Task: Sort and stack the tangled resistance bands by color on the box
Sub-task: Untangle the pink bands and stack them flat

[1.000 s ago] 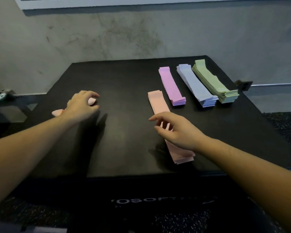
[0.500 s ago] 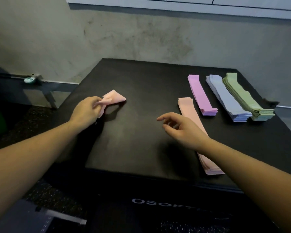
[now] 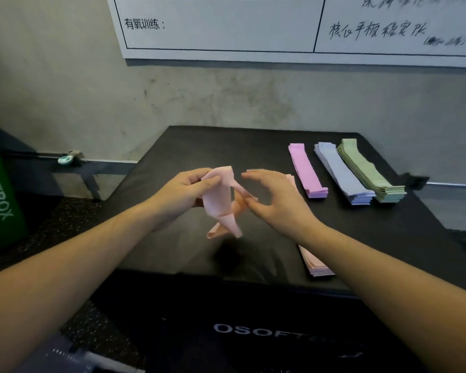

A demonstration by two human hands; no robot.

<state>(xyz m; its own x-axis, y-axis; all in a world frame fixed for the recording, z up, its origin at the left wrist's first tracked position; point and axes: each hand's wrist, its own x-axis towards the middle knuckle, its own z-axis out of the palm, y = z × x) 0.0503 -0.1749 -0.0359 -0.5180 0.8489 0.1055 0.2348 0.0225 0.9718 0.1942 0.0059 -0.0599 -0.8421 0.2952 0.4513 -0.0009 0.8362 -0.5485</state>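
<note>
Behind the black box [image 3: 172, 254] stands a grey wall. Above it, my left hand [image 3: 183, 196] pinches the twisted pink band [image 3: 218, 200]; my right hand [image 3: 276, 203], fingers loosely open, should untwist it gently before stacking on the pink stack [image 3: 316, 262] at near right.

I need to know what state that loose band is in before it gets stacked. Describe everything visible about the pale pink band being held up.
The pale pink band is a flat, matte loop that looks like thin stretchy rubber. It is twisted and folded over itself, held in the air above the black box. The left hand pinches its upper part between thumb and fingers, and the right hand touches a strand at its thumb. Its lower end hangs down loose, clear of the box top.
</note>
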